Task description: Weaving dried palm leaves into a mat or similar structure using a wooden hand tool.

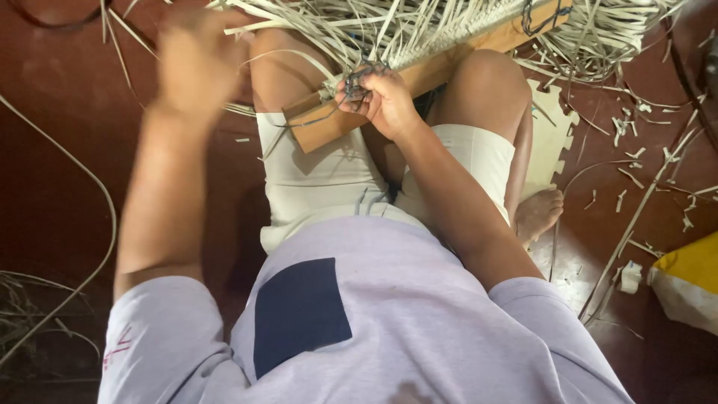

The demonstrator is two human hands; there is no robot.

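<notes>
A wooden bar [449, 63] lies slanted across my knees, with pale cane strips [419, 26] woven along its far side. My right hand [381, 97] is closed on a thin dark cord [357, 81] at the bar's near end. My left hand [196, 56] is raised to the left of the bar and blurred; its fingers look curled, and what it holds is not visible. I sit on a dark red floor [60, 150] in pale shorts and a lilac shirt.
Loose cane strips [636, 217] and short offcuts [628, 123] litter the floor on the right. A long strip [97, 194] curves over the floor on the left. A yellow and white bag [692, 280] lies at the right edge. A pale foam mat [550, 142] sits under my right leg.
</notes>
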